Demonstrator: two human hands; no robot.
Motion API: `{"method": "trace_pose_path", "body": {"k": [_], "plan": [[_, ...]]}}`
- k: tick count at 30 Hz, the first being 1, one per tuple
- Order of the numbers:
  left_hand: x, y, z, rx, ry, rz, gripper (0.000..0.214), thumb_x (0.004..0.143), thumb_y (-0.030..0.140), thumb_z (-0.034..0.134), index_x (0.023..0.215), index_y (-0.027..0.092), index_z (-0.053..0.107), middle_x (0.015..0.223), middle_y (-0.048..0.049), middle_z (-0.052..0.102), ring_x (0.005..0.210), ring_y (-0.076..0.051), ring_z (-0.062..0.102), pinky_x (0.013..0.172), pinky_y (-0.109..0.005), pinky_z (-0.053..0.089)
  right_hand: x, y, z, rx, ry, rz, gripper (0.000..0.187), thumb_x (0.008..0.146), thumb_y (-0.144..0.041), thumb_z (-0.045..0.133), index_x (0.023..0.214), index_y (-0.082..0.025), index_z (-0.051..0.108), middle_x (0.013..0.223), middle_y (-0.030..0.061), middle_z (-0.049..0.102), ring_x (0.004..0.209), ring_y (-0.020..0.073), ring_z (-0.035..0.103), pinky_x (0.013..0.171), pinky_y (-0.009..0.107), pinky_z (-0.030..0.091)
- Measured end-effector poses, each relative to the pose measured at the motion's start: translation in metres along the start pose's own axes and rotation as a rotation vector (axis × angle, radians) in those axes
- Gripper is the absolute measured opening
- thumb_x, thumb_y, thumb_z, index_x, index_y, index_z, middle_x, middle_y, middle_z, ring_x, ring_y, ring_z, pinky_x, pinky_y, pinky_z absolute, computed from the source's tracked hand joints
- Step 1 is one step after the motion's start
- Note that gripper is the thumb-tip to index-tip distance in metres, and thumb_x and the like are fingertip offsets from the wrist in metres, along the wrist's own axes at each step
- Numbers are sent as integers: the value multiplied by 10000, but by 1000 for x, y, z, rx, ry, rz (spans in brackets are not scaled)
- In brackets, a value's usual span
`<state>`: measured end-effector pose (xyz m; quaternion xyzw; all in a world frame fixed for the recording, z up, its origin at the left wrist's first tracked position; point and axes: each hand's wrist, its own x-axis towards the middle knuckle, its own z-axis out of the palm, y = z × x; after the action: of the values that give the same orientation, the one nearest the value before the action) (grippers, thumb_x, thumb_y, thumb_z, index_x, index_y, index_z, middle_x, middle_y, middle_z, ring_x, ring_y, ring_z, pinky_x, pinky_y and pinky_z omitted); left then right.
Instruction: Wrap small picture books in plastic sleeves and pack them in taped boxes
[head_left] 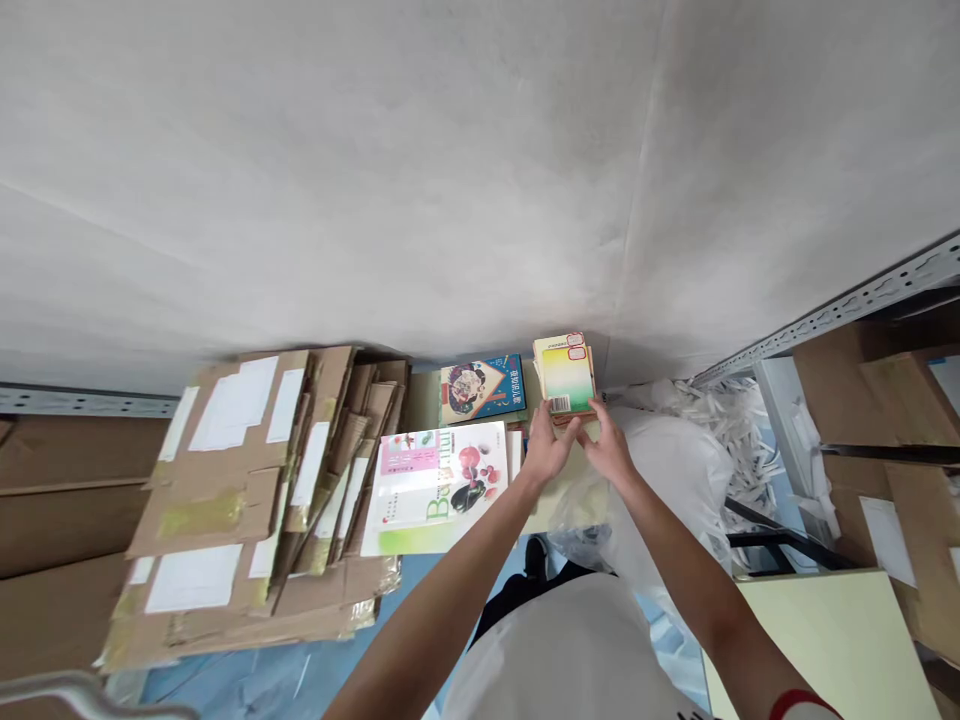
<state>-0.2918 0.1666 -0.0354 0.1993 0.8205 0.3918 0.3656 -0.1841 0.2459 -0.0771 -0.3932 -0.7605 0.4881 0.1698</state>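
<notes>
A small stack of books (568,376) lies near the wall, its top cover yellow, white and green with a barcode. My left hand (547,445) grips the stack's near left corner. At the near right corner my right hand (609,445) has its fingers against the same stack. Both thumbs come close together at the near edge, and the undersides of the fingers are hidden. Left of the stack lies a blue illustrated book (484,388). Nearer to me is a large white magazine-like book (442,485) with fruit and vegetables on its cover, overlapping other books.
Flattened cardboard boxes (217,470) are piled at the left. A translucent plastic bag (667,470) and shredded white paper (739,430) are at the right. Cardboard boxes (862,390) fill a metal shelf there. A pale tabletop (825,645) stands at lower right.
</notes>
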Motion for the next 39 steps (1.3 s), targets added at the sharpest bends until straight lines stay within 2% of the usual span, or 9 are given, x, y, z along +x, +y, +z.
{"method": "trace_pose_path", "body": {"k": [6, 9, 13, 18, 24, 32, 34, 36, 39], "plan": [[-6, -13, 11, 10, -22, -12, 753, 851, 441, 585, 1471, 100, 330, 1599, -191, 195, 1493, -293, 120, 1201, -452, 156, -17, 1, 12, -30, -2, -15, 629, 783, -268, 623, 1383, -156, 470, 1524, 187, 378, 1438, 351, 306, 1122, 554, 333], [-9, -19, 14, -51, 9, 19, 737, 848, 435, 592, 1463, 108, 352, 1597, -178, 214, 1491, -277, 155, 1199, -412, 177, -21, -1, 20, 196, 105, 77, 578, 758, -331, 645, 1304, -196, 512, 1464, 163, 460, 1384, 310, 405, 1093, 504, 387], [-15, -21, 14, -192, 64, 20, 650, 827, 404, 630, 1398, 151, 453, 1548, -155, 358, 1449, -274, 299, 1177, -388, 238, -14, -8, 28, 647, 326, 366, 406, 679, -393, 673, 1028, -220, 562, 1110, 98, 646, 1025, 234, 647, 849, 387, 550], [-33, -20, 7, -391, 45, 71, 514, 817, 363, 649, 1276, 155, 551, 1399, -155, 551, 1336, -282, 471, 1119, -405, 333, -22, -26, 22, 916, 543, 449, 339, 526, -234, 711, 788, -233, 494, 855, -23, 557, 794, 139, 608, 741, 315, 561], [-78, -33, -10, -520, -39, 166, 451, 808, 387, 661, 1195, 170, 582, 1291, -153, 614, 1168, -270, 595, 1011, -423, 438, -89, -64, 1, 957, 565, 294, 398, 498, -210, 711, 839, -236, 508, 848, -49, 527, 765, 109, 580, 709, 278, 542], [-182, -46, -32, 20, 86, 768, 565, 824, 422, 614, 1326, 191, 500, 1419, -178, 425, 1366, -340, 361, 1089, -564, 302, -204, -86, -15, 831, 791, 162, 300, 597, -278, 697, 799, -236, 479, 790, -47, 561, 710, 116, 559, 644, 251, 493], [-205, -44, -27, 58, -35, 832, 512, 833, 416, 602, 1297, 211, 533, 1392, -165, 456, 1343, -337, 391, 1079, -562, 315, -234, -81, -19, 761, 888, 140, 267, 619, -283, 677, 796, -234, 484, 761, -48, 561, 689, 118, 554, 646, 256, 483], [-221, -42, -14, -4, -292, 866, 404, 836, 406, 592, 1198, 227, 602, 1287, -136, 550, 1249, -298, 496, 1049, -509, 378, -266, -73, -22, 667, 985, 125, 224, 637, -273, 654, 791, -230, 498, 740, -44, 564, 684, 123, 557, 655, 263, 480], [-238, -41, 14, -178, -729, 683, 405, 797, 451, 626, 1131, 223, 620, 1144, -104, 634, 1046, -234, 626, 917, -406, 501, -313, -62, -23, 517, 1101, 168, 159, 662, -262, 618, 789, -224, 532, 742, -20, 581, 690, 141, 565, 611, 256, 473]]}}
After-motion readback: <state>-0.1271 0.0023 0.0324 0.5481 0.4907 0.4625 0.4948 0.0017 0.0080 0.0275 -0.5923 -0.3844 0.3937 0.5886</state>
